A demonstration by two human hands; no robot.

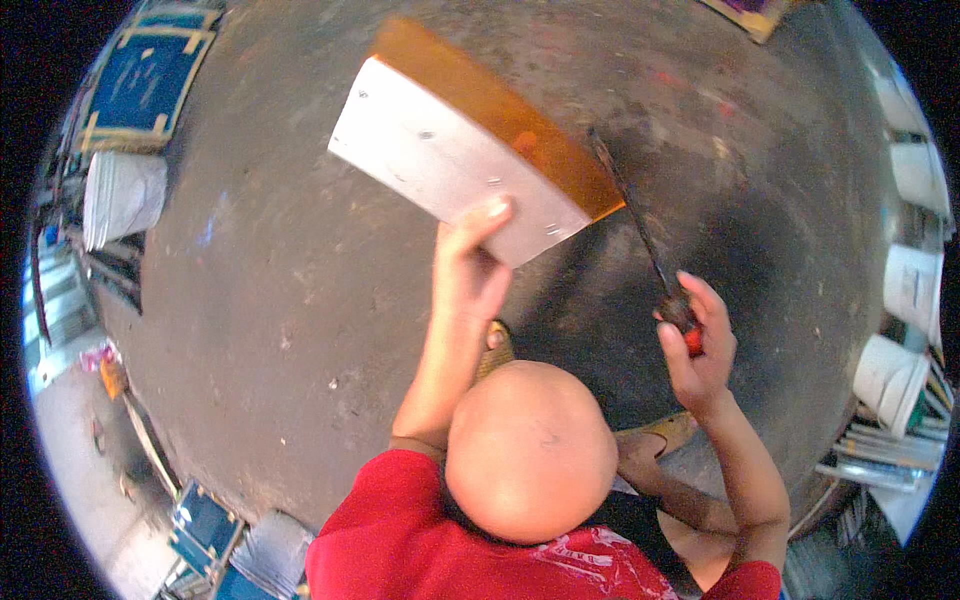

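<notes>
My left hand (475, 255) grips the near edge of a squeegee (440, 140), its thumb laid on the pale metal face. This long metal holder has a few small holes or screws in it. An amber-orange blade (500, 100) runs along its far side, slightly blurred. In my right hand (705, 345) is a long-shafted screwdriver (645, 235) with a black and red handle, fingers closed round the handle. Its dark shaft points up and left, passing by the right end of the blade. Whether the two touch, I cannot tell.
Below is a stained grey floor (300, 300), with my bent knee (530, 450) and sandalled feet near me. Blue-meshed frames (150, 85) and a white bucket (125, 200) stand at left. Several white buckets (890, 380) and metal strips (880, 455) line the right.
</notes>
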